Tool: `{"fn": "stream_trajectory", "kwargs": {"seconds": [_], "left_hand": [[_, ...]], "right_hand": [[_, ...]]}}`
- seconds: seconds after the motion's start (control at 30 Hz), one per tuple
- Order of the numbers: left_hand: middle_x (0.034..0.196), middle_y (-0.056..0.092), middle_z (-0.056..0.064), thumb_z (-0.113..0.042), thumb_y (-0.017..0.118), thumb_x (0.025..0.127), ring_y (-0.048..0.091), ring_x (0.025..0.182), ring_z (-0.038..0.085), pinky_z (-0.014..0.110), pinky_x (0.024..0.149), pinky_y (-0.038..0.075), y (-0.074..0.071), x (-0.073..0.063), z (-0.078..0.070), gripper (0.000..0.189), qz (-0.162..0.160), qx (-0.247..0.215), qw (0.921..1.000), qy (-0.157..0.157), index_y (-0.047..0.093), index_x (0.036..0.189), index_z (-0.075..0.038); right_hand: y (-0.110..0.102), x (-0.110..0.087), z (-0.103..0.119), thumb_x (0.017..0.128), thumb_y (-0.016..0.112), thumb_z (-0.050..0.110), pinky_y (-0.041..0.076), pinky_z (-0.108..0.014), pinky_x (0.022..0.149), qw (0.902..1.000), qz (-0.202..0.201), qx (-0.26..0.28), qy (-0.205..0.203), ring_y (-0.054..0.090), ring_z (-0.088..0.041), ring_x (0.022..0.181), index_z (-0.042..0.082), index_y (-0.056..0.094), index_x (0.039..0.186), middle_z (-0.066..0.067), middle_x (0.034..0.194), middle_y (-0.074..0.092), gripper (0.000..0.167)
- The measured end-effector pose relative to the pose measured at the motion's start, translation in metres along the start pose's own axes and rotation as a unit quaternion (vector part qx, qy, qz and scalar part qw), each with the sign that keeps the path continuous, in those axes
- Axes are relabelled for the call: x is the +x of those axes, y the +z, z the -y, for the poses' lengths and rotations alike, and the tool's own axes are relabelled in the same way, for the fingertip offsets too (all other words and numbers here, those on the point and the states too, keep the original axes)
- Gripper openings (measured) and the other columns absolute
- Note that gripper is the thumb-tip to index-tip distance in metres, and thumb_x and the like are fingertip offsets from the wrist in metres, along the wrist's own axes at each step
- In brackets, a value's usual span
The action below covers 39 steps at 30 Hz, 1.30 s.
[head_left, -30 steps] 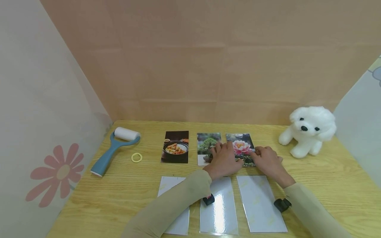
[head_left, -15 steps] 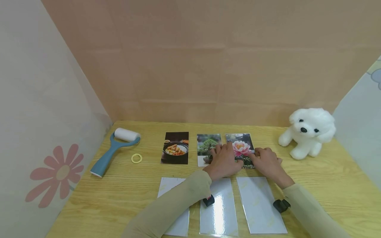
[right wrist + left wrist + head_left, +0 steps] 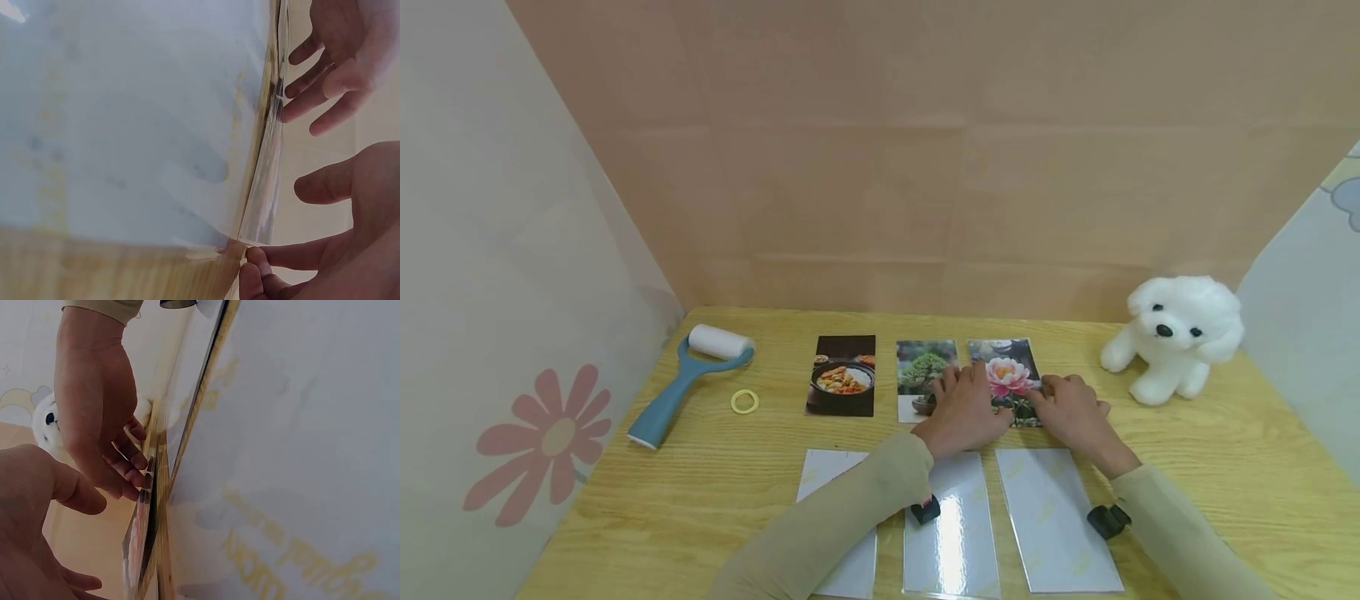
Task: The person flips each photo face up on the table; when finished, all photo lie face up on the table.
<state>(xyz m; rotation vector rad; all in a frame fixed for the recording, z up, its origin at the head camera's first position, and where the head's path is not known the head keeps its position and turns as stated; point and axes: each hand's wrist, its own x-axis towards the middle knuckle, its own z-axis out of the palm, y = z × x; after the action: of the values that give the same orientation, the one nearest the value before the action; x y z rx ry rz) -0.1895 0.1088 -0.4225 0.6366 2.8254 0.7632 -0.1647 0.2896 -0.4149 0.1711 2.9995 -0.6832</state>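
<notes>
A photo of a pink flower (image 3: 1009, 377) lies flat on the wooden table between both hands. My left hand (image 3: 964, 411) is over its left edge, fingers bent loosely and spread, also covering the lower right of a bonsai photo (image 3: 925, 367). At the flower photo's right side, my right hand (image 3: 1075, 412) rests with its fingers bent. In the right wrist view its fingertips (image 3: 256, 255) are right at the photo's near corner, the thumb standing apart. The left thumb (image 3: 81, 490) is clear of the photo in the left wrist view.
Left of these lies a photo of a food bowl (image 3: 841, 377). Nearer stand three white sheets in a row, including a glossy middle sheet (image 3: 951, 525) and a right sheet (image 3: 1060, 521). A blue-handled lint roller (image 3: 681, 383), a yellow ring (image 3: 745, 402) and a white toy dog (image 3: 1183, 333) flank them.
The flower photo has shifted slightly toward the body between the hands and then stays nearly still. Both hands keep almost the same place; the whole view tilts a little upward.
</notes>
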Motion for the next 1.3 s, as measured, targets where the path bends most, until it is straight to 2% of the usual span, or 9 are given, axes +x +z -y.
{"fn": "stream_trajectory", "kwargs": {"seconds": [0.2, 0.27, 0.4, 0.53, 0.67, 0.77, 0.97, 1.1, 1.3], "left_hand": [[0.122, 0.052, 0.004, -0.046, 0.062, 0.094, 0.037, 0.123, 0.03, 0.049, 0.099, 0.031, -0.004, -0.003, 0.0, 0.053, -0.002, -0.004, 1.0, 0.005, 0.049, 0.132, -0.011], [0.129, 0.051, 0.005, -0.045, 0.062, 0.094, 0.037, 0.124, 0.03, 0.05, 0.101, 0.031, -0.006, -0.005, 0.001, 0.056, -0.002, -0.003, 1.0, 0.007, 0.048, 0.136, -0.009], [0.151, 0.04, 0.009, -0.045, 0.06, 0.095, 0.03, 0.14, 0.034, 0.057, 0.112, 0.026, -0.01, -0.01, 0.003, 0.071, 0.008, 0.0, 0.9999, 0.008, 0.038, 0.151, -0.008], [0.162, 0.027, 0.012, -0.043, 0.059, 0.095, 0.022, 0.147, 0.036, 0.061, 0.115, 0.02, -0.016, -0.018, 0.008, 0.075, 0.017, 0.002, 0.9998, 0.013, 0.032, 0.156, -0.009], [0.163, 0.025, 0.014, -0.041, 0.059, 0.095, 0.022, 0.147, 0.036, 0.061, 0.114, 0.021, -0.024, -0.027, 0.017, 0.072, 0.011, 0.01, 0.9992, 0.038, 0.034, 0.154, -0.008], [0.163, 0.023, 0.013, -0.041, 0.058, 0.096, 0.023, 0.146, 0.035, 0.06, 0.113, 0.022, -0.029, -0.035, 0.027, 0.071, 0.005, 0.018, 0.9982, 0.058, 0.035, 0.154, -0.007], [0.163, 0.023, 0.015, -0.042, 0.053, 0.099, 0.021, 0.146, 0.034, 0.06, 0.111, 0.024, -0.038, -0.05, 0.04, 0.071, -0.004, 0.044, 0.9961, 0.077, 0.032, 0.156, -0.005], [0.164, 0.021, 0.016, -0.05, 0.049, 0.101, 0.019, 0.149, 0.037, 0.061, 0.112, 0.023, -0.043, -0.058, 0.043, 0.074, -0.004, 0.059, 0.9945, 0.086, 0.029, 0.158, -0.006], [0.165, 0.018, 0.016, -0.061, 0.043, 0.101, 0.013, 0.15, 0.042, 0.066, 0.114, 0.016, -0.053, -0.073, 0.05, 0.08, 0.004, 0.072, 0.9931, 0.093, 0.027, 0.16, -0.009]], "right_hand": [[-0.002, -0.001, 0.001, 0.102, 0.051, 0.032, 0.033, -0.065, 0.077, 1.0, 0.004, 0.004, 0.003, 0.049, -0.053, 0.111, -0.017, 0.051, 0.133, -0.038, 0.123, 0.053, 0.058], [-0.002, -0.002, 0.001, 0.102, 0.051, 0.033, 0.033, -0.065, 0.077, 1.0, 0.006, 0.006, 0.003, 0.049, -0.052, 0.111, -0.018, 0.049, 0.134, -0.037, 0.122, 0.053, 0.059], [-0.004, -0.005, 0.0, 0.103, 0.051, 0.035, 0.034, -0.063, 0.076, 1.0, 0.003, 0.007, -0.004, 0.05, -0.051, 0.111, -0.018, 0.047, 0.136, -0.036, 0.122, 0.055, 0.062], [-0.005, -0.011, 0.001, 0.103, 0.054, 0.034, 0.035, -0.06, 0.075, 0.9996, -0.018, 0.009, -0.02, 0.05, -0.052, 0.111, -0.016, 0.047, 0.137, -0.036, 0.121, 0.055, 0.061], [-0.007, -0.016, 0.003, 0.102, 0.056, 0.03, 0.032, -0.064, 0.078, 0.9981, -0.043, 0.023, -0.039, 0.047, -0.055, 0.113, -0.013, 0.048, 0.138, -0.037, 0.125, 0.051, 0.057], [-0.008, -0.019, 0.007, 0.102, 0.057, 0.027, 0.032, -0.07, 0.087, 0.9967, -0.051, 0.035, -0.052, 0.045, -0.056, 0.116, -0.013, 0.047, 0.138, -0.038, 0.129, 0.047, 0.054], [-0.009, -0.027, 0.014, 0.101, 0.059, 0.019, 0.033, -0.071, 0.098, 0.9901, -0.066, 0.056, -0.111, 0.042, -0.057, 0.122, -0.015, 0.05, 0.136, -0.04, 0.135, 0.043, 0.05], [-0.011, -0.033, 0.017, 0.1, 0.062, 0.016, 0.032, -0.072, 0.097, 0.9824, -0.076, 0.052, -0.162, 0.043, -0.057, 0.122, -0.013, 0.053, 0.134, -0.038, 0.135, 0.045, 0.045], [-0.012, -0.044, 0.019, 0.099, 0.064, 0.016, 0.032, -0.072, 0.094, 0.9691, -0.098, 0.043, -0.222, 0.044, -0.056, 0.121, -0.01, 0.055, 0.134, -0.034, 0.136, 0.048, 0.044]]}}
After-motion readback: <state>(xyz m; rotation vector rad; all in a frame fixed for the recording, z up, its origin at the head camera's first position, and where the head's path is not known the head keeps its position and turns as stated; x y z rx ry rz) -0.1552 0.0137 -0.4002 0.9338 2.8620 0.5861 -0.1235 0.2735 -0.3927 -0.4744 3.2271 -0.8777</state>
